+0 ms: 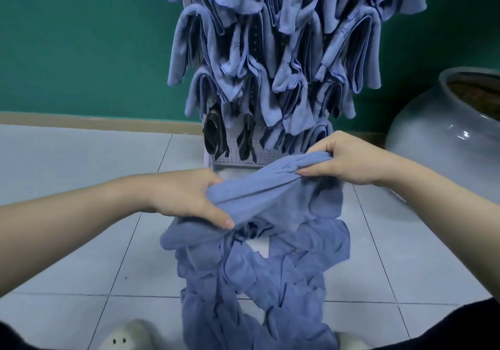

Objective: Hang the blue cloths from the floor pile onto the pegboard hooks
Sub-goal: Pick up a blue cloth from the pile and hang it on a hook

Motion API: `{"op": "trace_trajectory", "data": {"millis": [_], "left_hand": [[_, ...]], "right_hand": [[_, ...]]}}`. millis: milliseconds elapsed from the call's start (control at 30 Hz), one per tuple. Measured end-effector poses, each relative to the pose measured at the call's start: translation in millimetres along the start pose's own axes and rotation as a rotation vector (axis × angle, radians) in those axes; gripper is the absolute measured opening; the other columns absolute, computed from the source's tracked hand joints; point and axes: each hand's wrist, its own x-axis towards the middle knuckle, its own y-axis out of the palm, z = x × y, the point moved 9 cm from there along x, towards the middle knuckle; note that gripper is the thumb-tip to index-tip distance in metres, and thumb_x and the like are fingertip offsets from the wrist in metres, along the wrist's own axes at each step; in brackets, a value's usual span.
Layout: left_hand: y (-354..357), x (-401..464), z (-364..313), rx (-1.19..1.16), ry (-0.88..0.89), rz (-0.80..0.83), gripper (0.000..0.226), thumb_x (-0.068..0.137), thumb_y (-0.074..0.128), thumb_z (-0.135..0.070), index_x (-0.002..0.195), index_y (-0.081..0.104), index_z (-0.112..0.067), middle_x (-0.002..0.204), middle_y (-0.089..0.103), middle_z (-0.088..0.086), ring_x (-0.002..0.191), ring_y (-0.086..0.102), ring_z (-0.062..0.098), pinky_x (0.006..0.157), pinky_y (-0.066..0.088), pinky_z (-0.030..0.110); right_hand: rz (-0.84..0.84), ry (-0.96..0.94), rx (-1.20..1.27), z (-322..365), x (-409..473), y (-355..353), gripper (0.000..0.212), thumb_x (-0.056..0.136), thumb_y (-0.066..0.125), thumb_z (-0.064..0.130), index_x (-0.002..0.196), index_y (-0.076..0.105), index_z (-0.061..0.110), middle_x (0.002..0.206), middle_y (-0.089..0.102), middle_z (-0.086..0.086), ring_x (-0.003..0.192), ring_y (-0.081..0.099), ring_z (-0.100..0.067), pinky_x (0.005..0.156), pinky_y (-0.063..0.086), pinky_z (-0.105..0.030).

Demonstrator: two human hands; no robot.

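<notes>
Shoes (127, 336) flank the near end of the floor pile (254, 290). Above it, left hand (186, 198) and right hand (349, 157) pinch one blue cloth (259, 190) by its bunched top edge. Soft, light, limp; best gripped at the edge. Loaded pegboard (238, 157) stands far.

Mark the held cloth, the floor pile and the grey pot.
held cloth (259, 187), head view, stretched middle between the hands
floor pile (257, 276), head view, centre of the heap
grey pot (438, 133), head view, its glossy side
</notes>
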Motion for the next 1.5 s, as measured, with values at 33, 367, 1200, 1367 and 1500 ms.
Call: {"op": "trace_trajectory", "data": {"millis": [33, 367, 1200, 1367, 1500], "left_hand": [[2, 1, 0, 0.041, -0.01, 0.015, 0.021, 0.084, 0.085, -0.026, 0.09, 0.074, -0.01, 0.089, 0.079, 0.004, 0.076, 0.07, 0.011, 0.068, 0.054, 0.025], [-11, 0, -12, -0.328, 0.081, -0.124, 0.046, 0.081, 0.074, -0.033, 0.108, 0.069, 0.004, 0.111, 0.075, 0.019, 0.1, 0.071, 0.025, 0.096, 0.05, 0.044], [-17, -6, -28, -0.767, 0.226, -0.333, 0.044, 0.081, 0.07, -0.011, 0.125, 0.066, -0.008, 0.121, 0.075, 0.009, 0.113, 0.071, 0.023, 0.093, 0.057, 0.03], [-24, -9, -22, -0.751, 0.157, -0.375, 0.043, 0.081, 0.077, -0.012, 0.123, 0.069, -0.008, 0.119, 0.075, 0.009, 0.115, 0.07, 0.029, 0.11, 0.045, 0.046], [-33, -11, -20, -0.716, 0.134, -0.429, 0.032, 0.088, 0.069, -0.015, 0.119, 0.072, -0.008, 0.116, 0.076, 0.009, 0.112, 0.072, 0.026, 0.106, 0.05, 0.044]], "right_hand": [[-0.01, -0.002, -0.016, -2, 2, 1, 0.009, 0.086, 0.081, 0.034, 0.08, 0.082, 0.027, 0.084, 0.079, 0.003, 0.088, 0.071, -0.024, 0.083, 0.055, -0.04], [-0.256, -0.025, -0.155, -11, 12, 14, 0.014, 0.086, 0.079, 0.035, 0.091, 0.072, 0.024, 0.093, 0.07, 0.009, 0.09, 0.065, -0.01, 0.08, 0.049, -0.028], [-0.257, -0.017, 0.865, 23, -17, 51, 0.034, 0.109, 0.047, 0.027, 0.119, 0.071, 0.004, 0.118, 0.074, -0.018, 0.114, 0.07, -0.028, 0.102, 0.053, -0.05], [-0.332, 0.012, 1.043, 20, -20, 28, 0.034, 0.11, 0.041, 0.025, 0.123, 0.067, 0.006, 0.121, 0.075, -0.008, 0.117, 0.07, -0.02, 0.103, 0.053, -0.037], [-0.364, -0.011, 1.044, 16, -21, 13, 0.034, 0.111, 0.04, 0.025, 0.12, 0.067, 0.007, 0.12, 0.076, -0.008, 0.114, 0.071, -0.018, 0.097, 0.058, -0.03]]}}
